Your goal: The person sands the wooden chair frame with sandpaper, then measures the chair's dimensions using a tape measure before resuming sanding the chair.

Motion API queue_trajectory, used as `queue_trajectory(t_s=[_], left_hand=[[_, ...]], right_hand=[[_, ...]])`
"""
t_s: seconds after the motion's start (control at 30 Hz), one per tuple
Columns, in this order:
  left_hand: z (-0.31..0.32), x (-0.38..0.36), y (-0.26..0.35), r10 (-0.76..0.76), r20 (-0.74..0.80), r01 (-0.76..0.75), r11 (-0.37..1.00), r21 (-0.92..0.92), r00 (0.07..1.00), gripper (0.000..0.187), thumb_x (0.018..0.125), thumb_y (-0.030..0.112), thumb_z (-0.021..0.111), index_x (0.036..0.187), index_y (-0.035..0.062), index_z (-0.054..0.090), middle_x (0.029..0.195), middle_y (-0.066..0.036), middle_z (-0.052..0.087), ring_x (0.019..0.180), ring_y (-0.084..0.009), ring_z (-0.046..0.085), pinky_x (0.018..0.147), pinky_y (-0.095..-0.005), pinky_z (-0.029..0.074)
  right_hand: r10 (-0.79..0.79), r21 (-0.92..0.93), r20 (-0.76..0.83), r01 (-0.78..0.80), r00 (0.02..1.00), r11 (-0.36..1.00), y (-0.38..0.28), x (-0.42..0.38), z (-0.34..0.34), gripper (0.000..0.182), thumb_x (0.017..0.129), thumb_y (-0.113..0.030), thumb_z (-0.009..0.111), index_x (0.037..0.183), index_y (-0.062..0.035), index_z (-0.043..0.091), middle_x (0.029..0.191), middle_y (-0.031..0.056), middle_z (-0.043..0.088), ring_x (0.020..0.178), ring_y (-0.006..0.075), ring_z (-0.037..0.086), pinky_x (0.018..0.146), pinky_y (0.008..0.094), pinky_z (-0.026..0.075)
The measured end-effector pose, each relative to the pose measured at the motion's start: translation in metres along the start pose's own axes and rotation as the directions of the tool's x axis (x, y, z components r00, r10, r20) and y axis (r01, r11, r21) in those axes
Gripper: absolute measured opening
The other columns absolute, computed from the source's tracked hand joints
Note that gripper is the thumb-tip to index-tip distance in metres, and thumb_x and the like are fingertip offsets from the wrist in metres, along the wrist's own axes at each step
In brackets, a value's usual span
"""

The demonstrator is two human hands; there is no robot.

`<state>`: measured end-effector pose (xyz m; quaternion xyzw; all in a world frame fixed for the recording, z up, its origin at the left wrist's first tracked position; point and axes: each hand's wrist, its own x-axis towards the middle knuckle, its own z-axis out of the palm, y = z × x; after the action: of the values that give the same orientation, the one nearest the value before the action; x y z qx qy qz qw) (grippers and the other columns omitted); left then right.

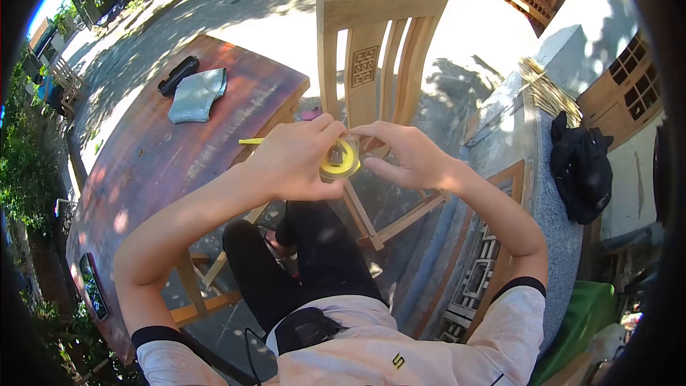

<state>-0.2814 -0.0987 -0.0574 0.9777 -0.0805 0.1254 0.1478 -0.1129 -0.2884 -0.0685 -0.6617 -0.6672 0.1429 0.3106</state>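
My left hand (300, 161) is closed around a small round thing with a yellow ring and clear plastic (339, 158), held above my lap. Its exact kind I cannot tell. A thin yellow strip (251, 141) sticks out past the left side of that hand. My right hand (405, 155) curves at the thing's right side, thumb and forefinger apart, with the forefinger tip right at its upper edge beside my left fingertips. Just beyond both hands stands a pale wooden chair (386, 0) with a carved slatted back.
To the left is a worn wooden table (236, 93) bearing a folded grey cloth (198, 96), a black case (179, 76) and a phone (93, 286). At right, a black bag (580, 168) lies on a stone ledge (554, 257) near a bundle of sticks (547, 86).
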Motion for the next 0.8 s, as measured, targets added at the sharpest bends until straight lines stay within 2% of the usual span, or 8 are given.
queue_trajectory(t_s=[0.07,0.17,0.23,0.47,0.53,0.63,0.73,0.8], left_hand=[[0.022,0.019,0.004,0.088,0.091,-0.088,0.996,0.002,0.992,0.053,0.071,0.039,0.074,0.108,0.0045,0.057,0.098,-0.013,0.060,0.085,-0.0349,0.066,0.070,-0.0434,0.056],[0.049,0.033,-0.001,0.152,0.130,-0.151,0.988,-0.015,0.980,0.052,0.071,0.037,0.074,0.107,0.0046,0.055,0.096,-0.013,0.059,0.085,-0.0342,0.065,0.070,-0.0438,0.055],[0.055,0.038,-0.008,0.183,0.185,-0.177,0.983,-0.047,0.965,0.054,0.071,0.035,0.074,0.111,0.0043,0.054,0.097,-0.013,0.057,0.087,-0.0332,0.064,0.071,-0.0434,0.055],[0.076,0.056,-0.008,0.359,0.186,-0.329,0.928,-0.176,0.914,0.056,0.071,0.030,0.076,0.115,0.0044,0.053,0.100,-0.011,0.057,0.090,-0.0316,0.064,0.071,-0.0406,0.055],[0.081,0.054,-0.006,0.362,0.188,-0.321,0.922,-0.218,0.913,0.055,0.070,0.029,0.076,0.114,0.0043,0.053,0.098,-0.012,0.056,0.089,-0.0315,0.064,0.071,-0.0412,0.054],[0.083,0.050,-0.005,0.337,0.195,-0.282,0.922,-0.265,0.921,0.056,0.071,0.030,0.077,0.117,0.0054,0.054,0.100,-0.011,0.057,0.088,-0.0318,0.065,0.071,-0.0416,0.054],[0.070,0.050,-0.005,0.267,0.245,-0.200,0.943,-0.267,0.932,0.057,0.073,0.031,0.075,0.120,0.0065,0.054,0.103,-0.011,0.059,0.087,-0.0327,0.066,0.071,-0.0410,0.056],[0.060,0.050,-0.005,0.201,0.263,-0.139,0.962,-0.235,0.944,0.061,0.072,0.032,0.075,0.123,0.0063,0.053,0.102,-0.012,0.059,0.086,-0.0339,0.066,0.071,-0.0417,0.055]], right_hand=[[0.026,-0.080,0.028,-0.023,0.999,0.996,0.024,-0.017,0.006,0.041,0.090,-0.014,0.067,0.128,-0.0035,0.058,0.106,0.0147,0.071,0.095,0.0276,0.072,0.086,0.0407,0.056],[0.069,-0.055,0.020,-0.068,0.997,0.996,0.038,-0.031,0.016,0.034,0.091,-0.023,0.069,0.119,-0.0051,0.058,0.100,0.0139,0.071,0.090,0.0305,0.071,0.079,0.0411,0.056],[0.166,-0.019,0.062,-0.166,0.984,0.986,0.051,-0.046,0.019,0.035,0.092,-0.022,0.068,0.121,-0.0053,0.055,0.096,0.0124,0.071,0.088,0.0292,0.071,0.078,0.0413,0.055],[0.256,0.202,0.151,-0.284,0.955,0.937,0.061,-0.090,0.011,0.036,0.094,-0.019,0.066,0.125,-0.0061,0.053,0.096,0.0104,0.070,0.086,0.0267,0.071,0.078,0.0399,0.055],[0.299,0.231,0.191,-0.339,0.935,0.912,0.055,-0.099,0.012,0.035,0.093,-0.018,0.068,0.123,-0.0069,0.054,0.096,0.0089,0.069,0.085,0.0245,0.071,0.078,0.0385,0.055],[0.258,0.196,0.228,-0.304,0.939,0.932,0.048,-0.096,0.004,0.032,0.091,-0.020,0.071,0.116,-0.0077,0.055,0.095,0.0082,0.069,0.083,0.0235,0.070,0.078,0.0383,0.055],[0.170,0.146,0.114,-0.186,0.979,0.972,0.047,-0.085,-0.003,0.027,0.089,-0.023,0.075,0.103,-0.0078,0.057,0.090,0.0074,0.068,0.080,0.0224,0.070,0.076,0.0374,0.054],[0.204,0.118,0.079,-0.212,0.976,0.970,0.054,-0.083,-0.015,0.027,0.088,-0.024,0.077,0.097,-0.0075,0.057,0.085,0.0071,0.068,0.080,0.0226,0.070,0.075,0.0366,0.054]])
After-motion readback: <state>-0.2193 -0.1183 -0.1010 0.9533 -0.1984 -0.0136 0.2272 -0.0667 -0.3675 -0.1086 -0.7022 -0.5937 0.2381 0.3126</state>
